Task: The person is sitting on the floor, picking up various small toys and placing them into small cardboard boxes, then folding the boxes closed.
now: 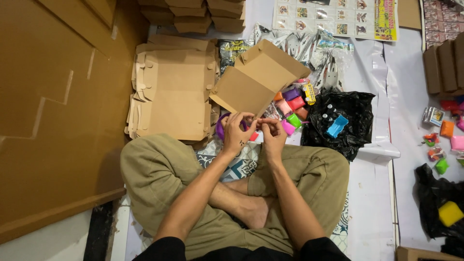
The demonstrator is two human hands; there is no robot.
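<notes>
I take the stack of flat die-cut cardboard blanks (pixel 174 92) as my landmark. Well to its left a big brown cardboard panel (pixel 53 111) leans. To its right a half-folded cardboard box (pixel 253 79) stands tilted over a heap of small coloured packets (pixel 292 108), with a black plastic bag (pixel 345 121) beyond. Just below the stack's right corner, above my crossed legs, both hands meet. My left hand (pixel 237 135) is curled, fingers pinching, with a purple ring-shaped piece (pixel 221 128) showing behind it; whether it grips that ring I cannot tell. My right hand (pixel 273 135) is closed, fingertips pinching something small and hidden. I judge this a fiddly fingertip step; the next move calls for a steady, fine pinch.
</notes>
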